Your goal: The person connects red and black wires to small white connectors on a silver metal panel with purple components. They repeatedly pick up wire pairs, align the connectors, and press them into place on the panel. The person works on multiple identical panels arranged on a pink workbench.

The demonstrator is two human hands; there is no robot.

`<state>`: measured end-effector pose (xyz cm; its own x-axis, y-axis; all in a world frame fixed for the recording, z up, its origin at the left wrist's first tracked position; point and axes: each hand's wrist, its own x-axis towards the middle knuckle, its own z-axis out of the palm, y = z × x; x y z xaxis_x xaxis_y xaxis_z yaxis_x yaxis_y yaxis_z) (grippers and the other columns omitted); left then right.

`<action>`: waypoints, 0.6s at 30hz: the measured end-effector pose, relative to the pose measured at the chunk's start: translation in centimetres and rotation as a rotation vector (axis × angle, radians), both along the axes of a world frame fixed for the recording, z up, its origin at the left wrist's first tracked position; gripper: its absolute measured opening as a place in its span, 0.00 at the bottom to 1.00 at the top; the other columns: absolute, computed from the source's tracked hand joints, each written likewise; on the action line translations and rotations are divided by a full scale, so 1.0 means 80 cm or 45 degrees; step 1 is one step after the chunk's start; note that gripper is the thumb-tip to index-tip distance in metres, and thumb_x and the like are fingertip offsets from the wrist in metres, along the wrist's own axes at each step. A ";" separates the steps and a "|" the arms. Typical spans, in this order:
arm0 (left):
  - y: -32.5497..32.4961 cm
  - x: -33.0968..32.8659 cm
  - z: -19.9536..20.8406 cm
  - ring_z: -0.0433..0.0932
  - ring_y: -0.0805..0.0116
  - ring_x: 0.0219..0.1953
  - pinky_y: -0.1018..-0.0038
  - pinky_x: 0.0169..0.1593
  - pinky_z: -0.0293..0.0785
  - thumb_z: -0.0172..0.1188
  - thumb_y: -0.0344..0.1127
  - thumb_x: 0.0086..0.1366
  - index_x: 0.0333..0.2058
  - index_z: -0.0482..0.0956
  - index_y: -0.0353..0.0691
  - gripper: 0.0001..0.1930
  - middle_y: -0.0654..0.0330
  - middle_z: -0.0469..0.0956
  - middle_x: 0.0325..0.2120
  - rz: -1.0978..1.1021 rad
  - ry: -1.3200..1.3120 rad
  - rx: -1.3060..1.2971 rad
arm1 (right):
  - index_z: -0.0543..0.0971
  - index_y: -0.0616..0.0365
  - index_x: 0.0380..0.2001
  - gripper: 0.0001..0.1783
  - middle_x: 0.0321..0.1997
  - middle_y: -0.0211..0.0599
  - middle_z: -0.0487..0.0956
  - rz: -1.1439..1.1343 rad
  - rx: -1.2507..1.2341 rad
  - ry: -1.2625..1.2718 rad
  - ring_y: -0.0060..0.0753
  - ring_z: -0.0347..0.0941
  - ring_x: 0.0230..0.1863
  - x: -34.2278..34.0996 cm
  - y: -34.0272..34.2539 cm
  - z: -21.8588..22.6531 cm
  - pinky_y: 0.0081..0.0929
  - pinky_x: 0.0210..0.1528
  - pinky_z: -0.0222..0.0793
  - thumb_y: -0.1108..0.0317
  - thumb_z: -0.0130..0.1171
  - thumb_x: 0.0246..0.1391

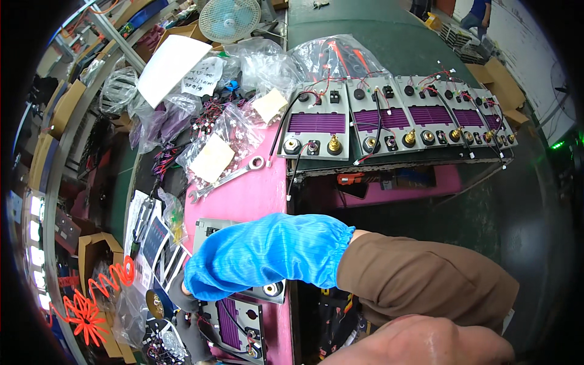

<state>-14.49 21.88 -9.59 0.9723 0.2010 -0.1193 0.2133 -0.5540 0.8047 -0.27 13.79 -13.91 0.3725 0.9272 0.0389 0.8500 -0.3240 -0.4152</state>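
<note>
Green bench (389,36) far right; pink mat (274,188) at its left. Row of five grey panels (429,115) along bench's near edge. Blue sleeve (267,252) crosses mat over another grey panel (208,228). Near panel (229,325), purple-grilled, on mat's near end. Gloved left hand (196,340) at its left edge; gloved right hand (179,294) just beyond. Finger opening, anything held: cannot tell. Wrench (226,178) far of sleeve.
</note>
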 end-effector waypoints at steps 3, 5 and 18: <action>-0.015 0.002 0.007 0.73 0.70 0.34 0.73 0.38 0.70 0.57 0.29 0.63 0.44 0.73 0.33 0.11 0.57 0.73 0.35 0.032 0.008 -0.075 | 0.85 0.56 0.26 0.17 0.27 0.45 0.82 0.017 0.000 -0.037 0.48 0.80 0.30 0.003 0.000 -0.001 0.45 0.31 0.74 0.56 0.66 0.34; -0.009 0.001 0.005 0.73 0.71 0.33 0.75 0.36 0.71 0.57 0.28 0.63 0.44 0.72 0.31 0.12 0.58 0.72 0.35 -0.015 -0.057 0.030 | 0.85 0.56 0.27 0.17 0.27 0.45 0.82 0.047 0.014 -0.078 0.49 0.80 0.30 0.004 0.004 0.005 0.45 0.31 0.74 0.56 0.66 0.34; 0.030 -0.006 -0.016 0.65 0.83 0.22 0.81 0.24 0.59 0.52 0.31 0.60 0.33 0.78 0.36 0.07 0.70 0.71 0.21 0.178 -0.140 -0.417 | 0.86 0.41 0.30 0.13 0.34 0.32 0.83 0.745 -0.021 0.187 0.36 0.78 0.36 0.023 -0.026 0.058 0.38 0.36 0.71 0.68 0.66 0.36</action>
